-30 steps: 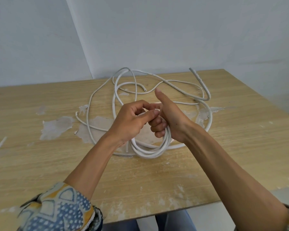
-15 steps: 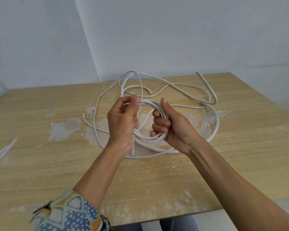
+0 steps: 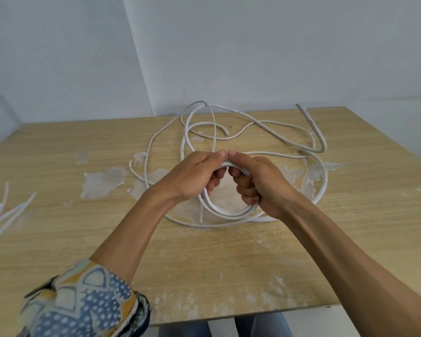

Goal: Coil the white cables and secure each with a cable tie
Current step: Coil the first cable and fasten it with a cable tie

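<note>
Mid-coiling: left hand (image 3: 192, 175) and right hand (image 3: 260, 183) both curl tight round the small white cable coil (image 3: 225, 210) above the wooden table (image 3: 229, 263) — next, draw in the loose cable (image 3: 265, 122); no cable tie clearly identifiable.

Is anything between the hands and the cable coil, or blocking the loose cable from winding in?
No. The left hand and right hand both grip the coil. The loose cable behind it lies on the table, crossing only other cable loops; nothing else rests on it.
</note>
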